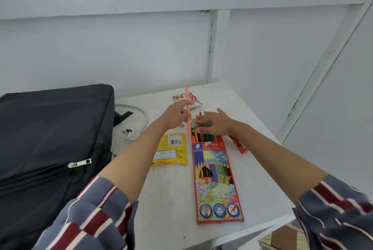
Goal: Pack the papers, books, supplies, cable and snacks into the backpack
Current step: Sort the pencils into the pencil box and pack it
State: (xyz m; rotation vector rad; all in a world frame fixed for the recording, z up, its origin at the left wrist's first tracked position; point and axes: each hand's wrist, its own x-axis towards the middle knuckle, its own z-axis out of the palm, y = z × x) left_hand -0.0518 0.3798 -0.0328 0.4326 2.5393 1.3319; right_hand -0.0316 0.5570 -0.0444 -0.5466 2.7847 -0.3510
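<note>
A dark backpack [50,148] lies on the left of the white table [171,199], its zipper closed. My left hand [174,117] pinches a long pink pencil [188,98] that stands nearly upright. My right hand [214,122] holds the open flap at the top of a coloured-pencil box [216,181], where several pencil ends show. A yellow snack packet [171,149] lies left of the box. A white and red snack bag [187,99] sits at the far edge. A red packet [239,144] peeks out under my right forearm. A grey cable with a white plug [129,132] lies beside the backpack.
White wall panels close off the back and right side of the table. The table's front edge runs at lower right, with a brown box [286,237] on the floor below it.
</note>
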